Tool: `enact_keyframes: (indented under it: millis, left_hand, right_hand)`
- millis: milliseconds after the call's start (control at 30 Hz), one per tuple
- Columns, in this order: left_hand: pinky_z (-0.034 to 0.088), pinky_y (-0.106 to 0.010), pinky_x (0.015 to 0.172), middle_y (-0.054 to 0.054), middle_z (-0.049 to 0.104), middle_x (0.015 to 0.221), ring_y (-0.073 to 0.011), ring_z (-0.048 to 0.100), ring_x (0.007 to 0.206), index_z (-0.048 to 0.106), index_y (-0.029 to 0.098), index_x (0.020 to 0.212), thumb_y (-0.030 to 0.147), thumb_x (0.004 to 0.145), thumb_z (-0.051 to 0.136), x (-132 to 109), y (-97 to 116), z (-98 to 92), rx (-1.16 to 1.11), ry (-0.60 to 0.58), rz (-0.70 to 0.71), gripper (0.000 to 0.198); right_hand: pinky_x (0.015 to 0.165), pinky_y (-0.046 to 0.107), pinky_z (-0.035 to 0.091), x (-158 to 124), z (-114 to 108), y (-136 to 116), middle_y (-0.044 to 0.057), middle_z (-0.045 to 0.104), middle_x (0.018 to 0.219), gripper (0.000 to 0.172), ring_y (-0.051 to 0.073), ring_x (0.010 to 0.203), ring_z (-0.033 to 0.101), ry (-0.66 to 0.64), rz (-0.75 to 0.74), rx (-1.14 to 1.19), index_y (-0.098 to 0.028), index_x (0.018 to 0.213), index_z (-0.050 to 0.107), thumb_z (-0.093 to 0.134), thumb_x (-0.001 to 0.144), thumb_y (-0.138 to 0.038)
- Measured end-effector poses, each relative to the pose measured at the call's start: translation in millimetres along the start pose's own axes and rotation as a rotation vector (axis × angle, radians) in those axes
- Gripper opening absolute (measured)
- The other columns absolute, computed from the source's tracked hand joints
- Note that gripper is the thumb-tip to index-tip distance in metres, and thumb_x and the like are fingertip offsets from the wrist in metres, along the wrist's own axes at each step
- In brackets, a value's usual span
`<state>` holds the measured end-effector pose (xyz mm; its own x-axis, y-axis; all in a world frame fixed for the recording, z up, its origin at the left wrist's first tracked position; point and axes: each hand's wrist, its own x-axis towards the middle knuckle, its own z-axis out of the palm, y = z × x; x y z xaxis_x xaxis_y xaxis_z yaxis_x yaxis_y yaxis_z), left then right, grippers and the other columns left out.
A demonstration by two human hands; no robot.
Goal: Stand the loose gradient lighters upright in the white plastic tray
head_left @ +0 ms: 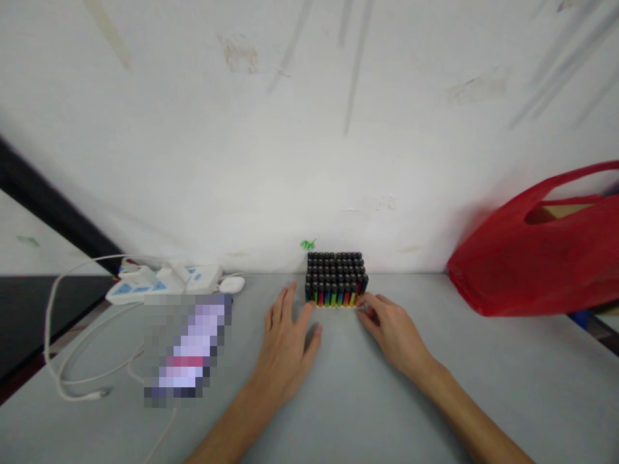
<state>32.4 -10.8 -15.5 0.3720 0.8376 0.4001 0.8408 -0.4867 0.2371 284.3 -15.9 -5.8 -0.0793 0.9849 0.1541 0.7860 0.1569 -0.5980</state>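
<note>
A block of black-capped pens or markers [334, 277] stands upright in rows against the wall, with coloured barrels showing along the front. To its left, my left hand [286, 338] has its fingers spread, one fingertip at the block's lower left front corner. My right hand [389, 322] is at the lower right front corner, thumb and index finger close together. Whatever lies between those fingertips, if anything, is too small to make out.
A pixelated phone-like object [196, 345] lies at the left, beside white cables [53, 322]. Behind it are a white power strip [169, 283] and a small white case [232, 285]. A red bag [541, 258] stands at the right on the grey table [348, 399].
</note>
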Motion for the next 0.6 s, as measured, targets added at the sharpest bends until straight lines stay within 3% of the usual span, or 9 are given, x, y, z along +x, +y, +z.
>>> enact_keyframes:
  millis: [267, 600]
  left_hand:
    - [0.043, -0.075, 0.122, -0.024, 0.034, 0.176, -0.0494, 0.034, 0.162, 0.068, 0.019, 0.131, 0.032, 0.109, 0.057, -5.0, 1.2, -4.7, -0.001, 0.009, 0.019, 0.027]
    - [0.047, -0.071, 0.123, -0.02, 0.038, 0.173, -0.0452, 0.042, 0.159, 0.071, 0.02, 0.123, 0.025, 0.108, 0.056, -12.9, 2.8, -16.8, -0.054, 0.039, 0.045, 0.022]
  right_hand:
    - [0.076, 0.033, 0.046, 0.1, -1.2, 0.7, 0.003, 0.068, 0.091, 0.011, 0.022, 0.079, 0.068, -0.001, 0.0, 0.043, -0.022, 0.107, 0.069, 0.058, 0.105, -0.021]
    - [0.068, 0.029, 0.042, -3.6, -8.8, 3.2, -0.001, 0.067, 0.076, 0.01, 0.02, 0.07, 0.062, -0.065, -0.001, 0.111, -0.022, 0.091, 0.067, 0.064, 0.101, -0.023]
